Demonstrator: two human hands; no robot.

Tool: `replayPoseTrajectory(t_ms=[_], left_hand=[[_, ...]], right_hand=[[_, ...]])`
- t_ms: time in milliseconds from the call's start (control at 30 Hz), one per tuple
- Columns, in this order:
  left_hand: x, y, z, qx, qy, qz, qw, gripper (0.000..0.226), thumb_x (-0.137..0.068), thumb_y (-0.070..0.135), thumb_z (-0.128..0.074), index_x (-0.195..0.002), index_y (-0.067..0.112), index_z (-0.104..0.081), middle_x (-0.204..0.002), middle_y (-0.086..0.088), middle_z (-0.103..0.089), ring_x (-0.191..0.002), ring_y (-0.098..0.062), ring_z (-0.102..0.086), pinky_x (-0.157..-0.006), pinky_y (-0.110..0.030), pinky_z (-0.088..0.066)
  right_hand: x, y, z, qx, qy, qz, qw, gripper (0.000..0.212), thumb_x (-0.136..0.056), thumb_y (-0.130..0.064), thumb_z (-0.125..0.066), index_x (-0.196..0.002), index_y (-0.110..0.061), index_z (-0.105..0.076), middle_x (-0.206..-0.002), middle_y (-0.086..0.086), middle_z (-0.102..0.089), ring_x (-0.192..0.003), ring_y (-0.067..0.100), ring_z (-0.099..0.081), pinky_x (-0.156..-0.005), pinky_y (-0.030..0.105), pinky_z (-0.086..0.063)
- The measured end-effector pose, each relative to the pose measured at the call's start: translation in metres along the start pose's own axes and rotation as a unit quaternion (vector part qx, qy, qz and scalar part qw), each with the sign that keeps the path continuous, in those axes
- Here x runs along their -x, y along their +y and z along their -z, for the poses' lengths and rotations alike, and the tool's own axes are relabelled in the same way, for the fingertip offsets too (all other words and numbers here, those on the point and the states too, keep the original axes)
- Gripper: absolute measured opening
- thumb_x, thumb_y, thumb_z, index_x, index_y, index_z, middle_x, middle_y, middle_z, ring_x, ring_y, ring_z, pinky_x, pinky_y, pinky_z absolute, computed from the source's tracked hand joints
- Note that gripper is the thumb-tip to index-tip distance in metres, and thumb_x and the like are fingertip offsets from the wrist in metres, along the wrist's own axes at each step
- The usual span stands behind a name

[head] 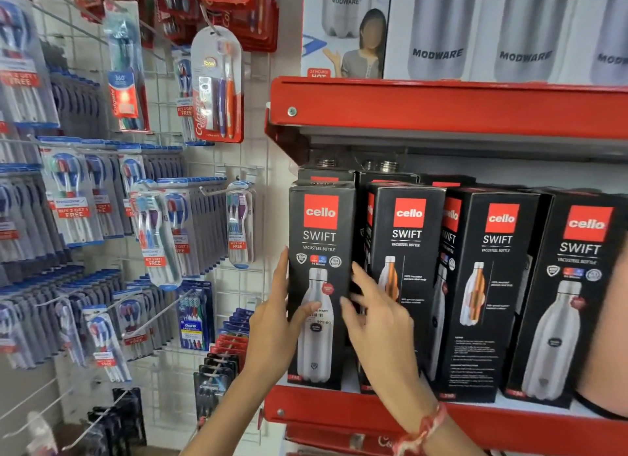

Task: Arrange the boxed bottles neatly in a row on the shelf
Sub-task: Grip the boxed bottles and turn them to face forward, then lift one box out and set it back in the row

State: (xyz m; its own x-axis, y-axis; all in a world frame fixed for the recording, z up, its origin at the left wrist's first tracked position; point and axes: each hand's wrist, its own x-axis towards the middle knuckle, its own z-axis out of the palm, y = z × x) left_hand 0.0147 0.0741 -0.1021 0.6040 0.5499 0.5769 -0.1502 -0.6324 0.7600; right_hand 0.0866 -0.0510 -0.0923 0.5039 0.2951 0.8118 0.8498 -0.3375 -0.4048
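Shelf (323, 413): L hand (277, 323) grips, R hand (379, 323) touches cello SWIFT box (319, 241).

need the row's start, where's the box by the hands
Head view: the leftmost cello box stands at the red shelf's left end, between the left hand and right hand.

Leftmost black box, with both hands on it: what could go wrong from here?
1. The leftmost box stands at the left end of the shelf; a push from the right hand might tip it off, though the left hand steadies it.
2. The right hand's fingers reach toward the gap beside the second box, which looks turned; they might knock it further.
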Motion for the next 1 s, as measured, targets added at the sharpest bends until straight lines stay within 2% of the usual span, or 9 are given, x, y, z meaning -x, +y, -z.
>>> replayPoseTrajectory(t_ms=[67,133,267,400,533,633,733,833,1000], left_hand=[[0.003,0.003,-0.002,0.001,0.016,0.019,1.000,0.087,-0.081,0.036,-0.065,-0.142,0.052,-0.005,-0.139,0.005,-0.053,-0.122,-0.015,-0.056,-0.098,-0.045,-0.049],[0.006,0.009,-0.005,-0.016,0.047,0.019,0.999,0.082,-0.081,0.040,-0.063,-0.144,0.042,-0.011,-0.145,0.004,-0.046,-0.130,-0.013,-0.047,-0.102,-0.043,-0.046],[0.014,0.027,-0.012,-0.073,0.113,-0.038,0.990,0.071,-0.085,0.041,-0.057,-0.145,0.028,-0.021,-0.150,0.006,-0.033,-0.137,-0.010,-0.031,-0.109,-0.030,-0.031],[0.022,0.045,-0.017,-0.081,0.146,-0.071,0.983,0.059,-0.088,0.034,-0.054,-0.141,0.025,-0.029,-0.145,0.004,-0.035,-0.133,-0.005,-0.030,-0.105,-0.017,-0.022],[0.027,0.059,-0.018,-0.059,0.152,-0.105,0.981,0.047,-0.090,0.027,-0.053,-0.134,0.031,-0.037,-0.134,0.011,-0.045,-0.122,0.002,-0.038,-0.104,-0.022,-0.032],[0.029,0.073,-0.018,0.016,0.104,-0.107,0.989,0.047,-0.089,0.022,-0.057,-0.131,0.035,-0.042,-0.129,0.014,-0.053,-0.118,0.001,-0.050,-0.101,-0.028,-0.045],[0.031,0.087,-0.017,0.065,-0.003,-0.081,0.995,0.065,-0.075,0.035,-0.068,-0.130,0.047,-0.036,-0.127,0.025,-0.053,-0.115,0.004,-0.054,-0.095,-0.016,-0.046],[0.037,0.099,-0.018,0.110,-0.130,-0.066,0.983,0.080,-0.070,0.028,-0.074,-0.131,0.052,-0.028,-0.117,0.036,-0.060,-0.113,0.012,-0.054,-0.087,-0.007,-0.044],[0.043,0.109,-0.028,0.183,-0.116,-0.062,0.974,0.091,-0.071,-0.003,-0.072,-0.131,0.049,-0.028,-0.112,0.021,-0.069,-0.101,-0.001,-0.066,-0.077,-0.013,-0.052]], right_hand=[[0.004,0.003,0.010,0.046,0.111,0.022,0.993,0.056,-0.082,-0.016,-0.071,-0.135,-0.015,-0.053,-0.115,0.008,-0.067,-0.093,0.021,-0.064,-0.080,0.038,-0.057],[0.004,0.009,0.013,0.128,0.141,-0.034,0.981,0.075,-0.077,-0.032,-0.072,-0.142,-0.010,-0.042,-0.130,0.017,-0.052,-0.109,0.032,-0.049,-0.085,0.044,-0.048],[0.005,0.017,0.003,0.132,0.047,-0.175,0.975,0.123,-0.061,-0.043,-0.085,-0.152,-0.017,-0.007,-0.144,0.029,-0.036,-0.118,0.046,-0.043,-0.086,0.058,-0.048],[0.006,0.021,0.004,0.041,0.038,-0.174,0.983,0.122,-0.070,-0.025,-0.083,-0.148,-0.036,0.010,-0.146,0.028,-0.028,-0.119,0.043,-0.038,-0.095,0.054,-0.042],[0.008,0.027,0.029,-0.053,0.050,-0.105,0.992,0.124,-0.076,-0.022,-0.079,-0.142,-0.051,0.021,-0.152,0.015,-0.016,-0.134,0.030,-0.022,-0.109,0.050,-0.030],[0.009,0.027,0.060,-0.126,0.023,-0.064,0.990,0.122,-0.078,-0.027,-0.078,-0.137,-0.062,0.023,-0.156,-0.001,-0.006,-0.146,0.016,-0.007,-0.114,0.044,-0.026],[0.009,0.023,0.097,-0.204,-0.037,-0.036,0.978,0.116,-0.075,-0.040,-0.078,-0.139,-0.063,0.016,-0.155,-0.011,-0.014,-0.148,0.008,-0.006,-0.118,0.039,-0.020],[0.011,0.031,0.128,-0.299,-0.134,-0.036,0.944,0.110,-0.069,-0.047,-0.077,-0.141,-0.063,0.005,-0.143,-0.049,-0.015,-0.144,-0.011,0.000,-0.121,0.043,-0.014],[-0.001,0.050,0.144,-0.347,-0.242,-0.033,0.906,0.109,-0.076,-0.030,-0.081,-0.142,-0.062,-0.001,-0.155,-0.031,-0.023,-0.147,0.000,-0.015,-0.119,0.054,-0.021]])
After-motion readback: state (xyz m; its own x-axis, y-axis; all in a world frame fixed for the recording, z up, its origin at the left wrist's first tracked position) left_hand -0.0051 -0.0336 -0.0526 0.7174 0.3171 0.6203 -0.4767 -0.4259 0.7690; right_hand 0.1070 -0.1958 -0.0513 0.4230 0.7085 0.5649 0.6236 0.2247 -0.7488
